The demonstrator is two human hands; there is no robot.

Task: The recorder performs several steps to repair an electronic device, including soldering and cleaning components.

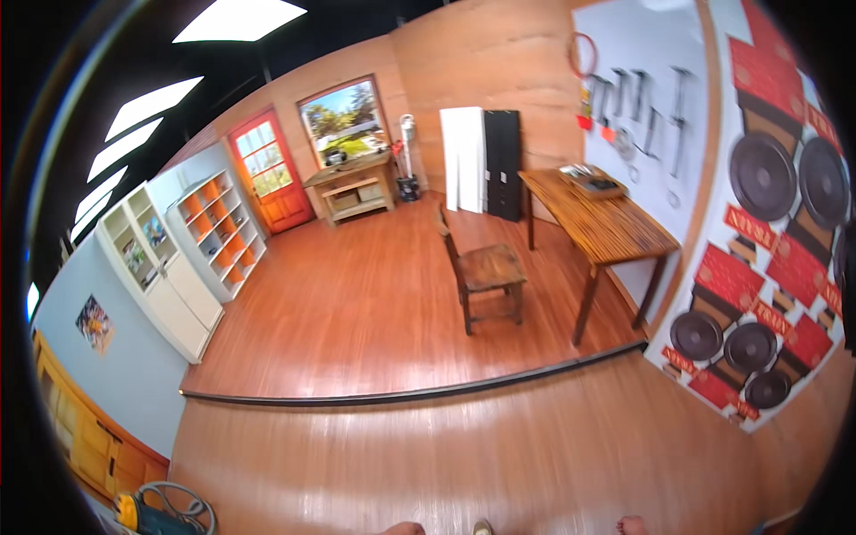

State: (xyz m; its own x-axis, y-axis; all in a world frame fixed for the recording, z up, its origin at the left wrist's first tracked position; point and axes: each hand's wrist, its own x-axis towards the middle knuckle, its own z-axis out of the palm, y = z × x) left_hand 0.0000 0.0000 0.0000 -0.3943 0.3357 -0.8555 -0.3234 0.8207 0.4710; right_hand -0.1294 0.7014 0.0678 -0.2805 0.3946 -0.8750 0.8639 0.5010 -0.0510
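Only the top of my left hand (405, 529) shows at the lower edge, over the wooden floor. Further right, a small part of my right hand (630, 526) also peeks in at that edge. Most of both hands is cut off, so their fingers and anything in them cannot be made out. Between them the tip of a shoe (482, 528) rests on the floor. Neither hand is seen touching any furniture. Ahead, on a raised wooden platform, stand a wooden chair (490, 267) and a striped wooden table (606, 218) with a tray-like object (593, 183) on top.
A dark step edge (401, 395) crosses ahead. White cabinets (169, 285) and a shelf unit (218, 232) line the left wall; a red door (272, 174) and workbench (352, 192) stand behind. Tools (637, 98) hang at right. A corded yellow-green machine (147, 515) sits lower left.
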